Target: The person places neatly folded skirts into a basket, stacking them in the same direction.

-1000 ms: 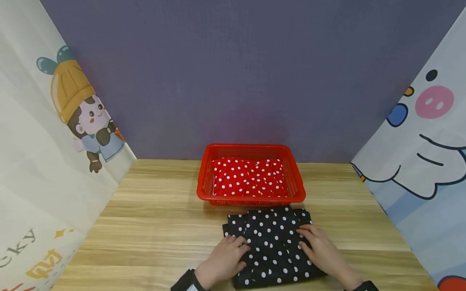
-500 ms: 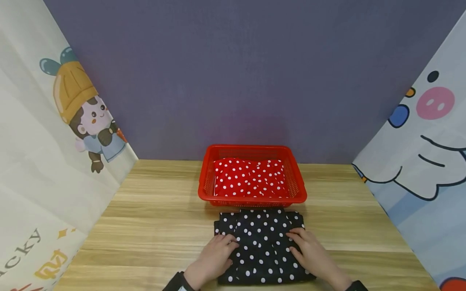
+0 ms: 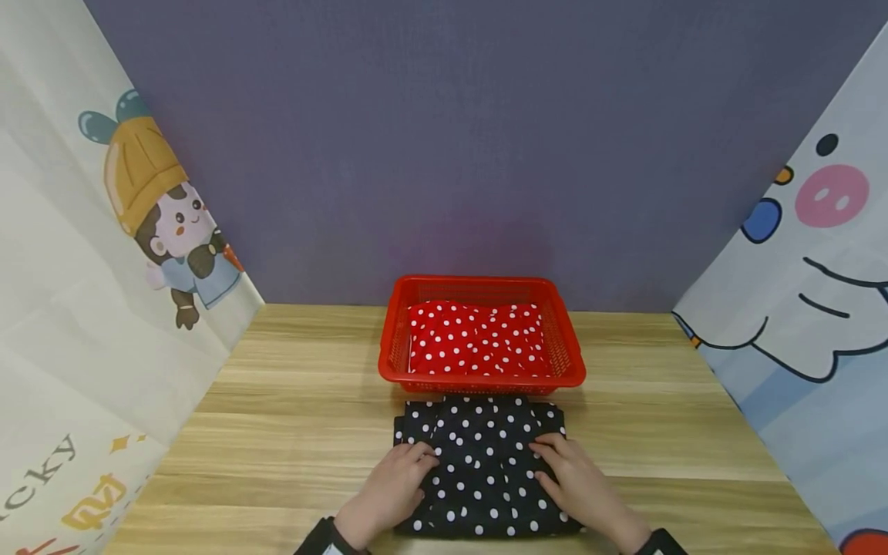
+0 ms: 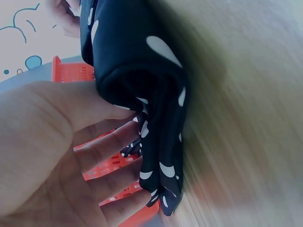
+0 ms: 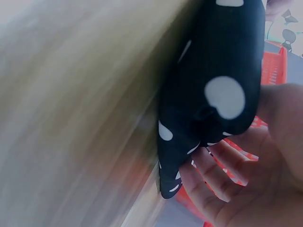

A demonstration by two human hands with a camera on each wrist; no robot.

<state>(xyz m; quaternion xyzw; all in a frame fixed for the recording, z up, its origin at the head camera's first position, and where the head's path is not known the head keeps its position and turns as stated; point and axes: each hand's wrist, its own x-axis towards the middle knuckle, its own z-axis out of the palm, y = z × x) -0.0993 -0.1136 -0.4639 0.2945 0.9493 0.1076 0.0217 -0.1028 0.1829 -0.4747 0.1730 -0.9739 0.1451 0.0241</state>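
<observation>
A folded black cloth with white dots [image 3: 479, 470] lies flat on the table in front of the basket, several layers thick. On its left part rests my left hand [image 3: 391, 486]; in the left wrist view its nearly straight fingers [image 4: 113, 146] touch the folded side edge. My right hand [image 3: 583, 486] lies on the right part of the cloth, fingers spread and lightly bent. The right wrist view shows those fingers [image 5: 213, 175] against the cloth's rounded side fold [image 5: 213, 94]. Neither hand visibly pinches the fabric.
Just behind the black cloth stands a red plastic basket [image 3: 482, 381] holding a folded red cloth with white dots [image 3: 475, 339]. The wooden table [image 3: 298, 401] meets a grey-blue panel [image 3: 444, 154] at the back. Printed curtains [image 3: 55, 231] hang at both sides.
The black cloth has slid left along the table, with both hands moving along on it. It now sits more squarely in front of the basket. The red cloth stays in the basket.
</observation>
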